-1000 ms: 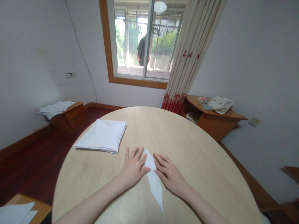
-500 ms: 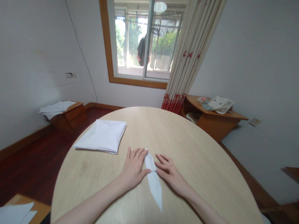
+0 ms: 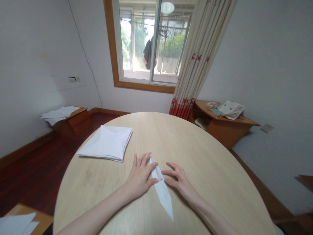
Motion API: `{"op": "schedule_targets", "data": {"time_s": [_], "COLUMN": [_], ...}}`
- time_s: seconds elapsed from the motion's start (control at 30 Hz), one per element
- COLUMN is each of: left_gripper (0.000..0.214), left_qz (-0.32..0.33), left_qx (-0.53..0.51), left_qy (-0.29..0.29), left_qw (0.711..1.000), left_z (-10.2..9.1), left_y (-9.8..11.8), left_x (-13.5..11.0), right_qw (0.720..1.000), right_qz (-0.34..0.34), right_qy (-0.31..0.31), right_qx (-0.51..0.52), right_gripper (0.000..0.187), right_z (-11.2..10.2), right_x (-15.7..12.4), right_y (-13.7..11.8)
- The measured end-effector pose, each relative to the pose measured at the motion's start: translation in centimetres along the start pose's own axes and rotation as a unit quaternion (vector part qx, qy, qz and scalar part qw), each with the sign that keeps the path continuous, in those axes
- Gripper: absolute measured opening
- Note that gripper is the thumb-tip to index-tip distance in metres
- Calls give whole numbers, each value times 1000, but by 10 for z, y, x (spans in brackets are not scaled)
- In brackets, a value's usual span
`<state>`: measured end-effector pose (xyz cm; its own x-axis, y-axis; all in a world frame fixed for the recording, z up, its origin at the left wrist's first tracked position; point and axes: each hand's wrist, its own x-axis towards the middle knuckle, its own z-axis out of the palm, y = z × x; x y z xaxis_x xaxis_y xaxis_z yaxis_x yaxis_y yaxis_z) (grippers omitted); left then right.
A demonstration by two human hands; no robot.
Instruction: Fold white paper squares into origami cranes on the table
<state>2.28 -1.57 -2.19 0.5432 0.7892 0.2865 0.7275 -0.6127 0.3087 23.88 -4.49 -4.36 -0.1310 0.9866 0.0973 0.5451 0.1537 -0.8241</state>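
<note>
On the low wooden corner table, a folded cloth lies beside a small dish; something pale on its lower shelf is hard to make out. A long folded white paper lies on the oval wooden table between the hands: the left hand spread flat against its edge, the right hand open, fingers just beside it.

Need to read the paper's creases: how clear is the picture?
In the head view, the window glares white, the wide lens bows the round table, and the folded paper strip looks slightly soft, its creases faint.
</note>
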Motion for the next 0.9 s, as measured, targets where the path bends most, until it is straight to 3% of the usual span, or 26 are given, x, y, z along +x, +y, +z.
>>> {"op": "schedule_targets", "data": {"time_s": [0.27,0.57,0.73,0.9], "left_gripper": [48,40,49,27], "left_qz": [9,-4,-9,-24], "left_qx": [-72,-108,-104,-115], "left_qy": [-11,13,14,19], "left_qw": [997,994,994,993], "left_z": [-3,-3,-3,-1], "left_y": [-2,-1,-1,-2], "left_x": [2,3,4,4], "right_qw": [1000,996,999,998], "right_qz": [-12,-28,-11,-53], "right_qy": [-7,-48,-10,24], "right_qx": [-12,74,51,-33], "right_gripper": [22,20,22,15], "right_z": [-3,-5,-2,5], "right_x": [-1,-2,-2,-3], "right_y": [-4,-6,-7,-10]}}
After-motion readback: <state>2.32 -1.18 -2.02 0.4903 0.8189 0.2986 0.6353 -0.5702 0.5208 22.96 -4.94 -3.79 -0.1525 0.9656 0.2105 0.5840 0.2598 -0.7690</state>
